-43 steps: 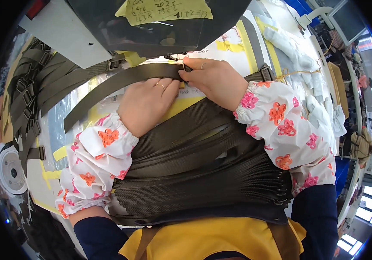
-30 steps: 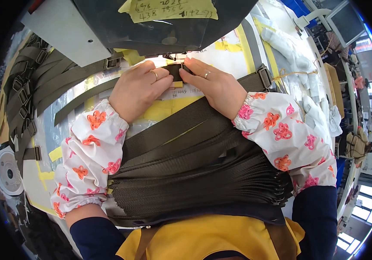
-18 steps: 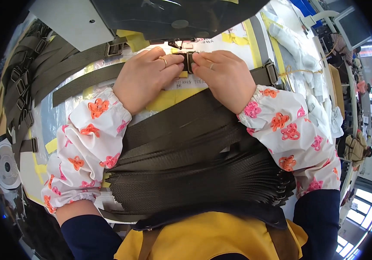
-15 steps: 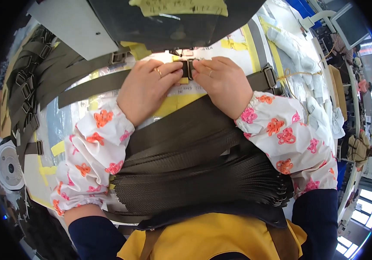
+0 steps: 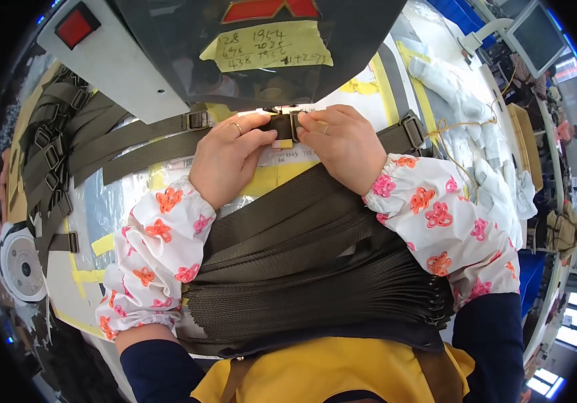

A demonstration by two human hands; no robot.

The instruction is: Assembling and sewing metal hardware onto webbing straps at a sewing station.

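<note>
While a thick stack of olive webbing (image 5: 315,282) lies under your forearms, your left hand (image 5: 228,158) and right hand (image 5: 345,144) pinch one olive strap (image 5: 280,126) between them, its metal buckle (image 5: 295,125) just beyond your right fingers (image 5: 312,121), beneath the sewing machine head (image 5: 248,47).
</note>
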